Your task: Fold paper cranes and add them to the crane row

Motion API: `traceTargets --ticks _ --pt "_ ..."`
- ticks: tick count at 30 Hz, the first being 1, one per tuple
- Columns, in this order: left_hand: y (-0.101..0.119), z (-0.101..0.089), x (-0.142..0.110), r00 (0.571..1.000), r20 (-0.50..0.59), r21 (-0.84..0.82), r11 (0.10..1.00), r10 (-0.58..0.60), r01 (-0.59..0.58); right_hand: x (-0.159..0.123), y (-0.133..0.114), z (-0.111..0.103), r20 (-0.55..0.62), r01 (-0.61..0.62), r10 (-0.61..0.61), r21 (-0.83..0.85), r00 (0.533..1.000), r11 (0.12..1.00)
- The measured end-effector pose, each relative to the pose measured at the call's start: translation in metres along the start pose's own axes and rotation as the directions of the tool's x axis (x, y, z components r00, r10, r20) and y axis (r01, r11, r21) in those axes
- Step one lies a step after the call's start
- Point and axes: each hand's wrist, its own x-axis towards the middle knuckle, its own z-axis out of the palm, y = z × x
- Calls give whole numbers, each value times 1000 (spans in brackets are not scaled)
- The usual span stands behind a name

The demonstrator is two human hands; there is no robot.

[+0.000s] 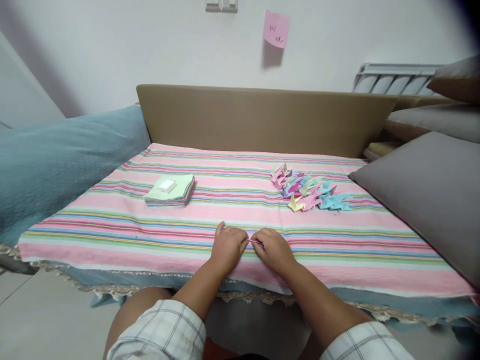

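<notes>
Close together over the front of the striped cloth, my left hand [229, 248] and my right hand [274, 250] are both closed on a small pink piece of folded paper [253, 241]. Only a thin edge of it shows between the fingertips; the rest is hidden by the hands. My left thumb or a finger sticks up at the far left of that hand. Beyond my right hand lies a pile of folded paper cranes [309, 192] in pink, purple, yellow, green and blue. To the left, a stack of square coloured paper [168, 197] has a green sheet on top.
A small white block [167, 186] sits on the paper stack. The pink striped cloth [232, 200] covers the seat. A brown backrest [262, 120] stands behind, a blue armrest [75, 155] at left, grey cushions [423, 190] at right. A pink note [276, 29] hangs on the wall.
</notes>
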Motion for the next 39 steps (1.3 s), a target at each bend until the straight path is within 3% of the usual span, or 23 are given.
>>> traceTargets --ticks 10,17,23,34,39 --pt "-14 -7 5 989 96 -83 991 109 -101 -5 7 -5 43 100 -101 30 994 995" --pt "-18 -9 4 978 154 -76 989 139 -129 -7 5 -11 101 164 -155 -81 983 983" --pt "-18 -14 1 967 198 -31 987 161 -158 -9 4 -17 128 199 -189 -69 974 978" --pt "-4 -15 -17 951 148 89 954 271 -285 -17 5 -20 111 191 -178 -121 978 974" --pt "-3 -12 -22 958 159 113 959 239 -258 -21 15 -28 150 149 -133 -105 980 983"
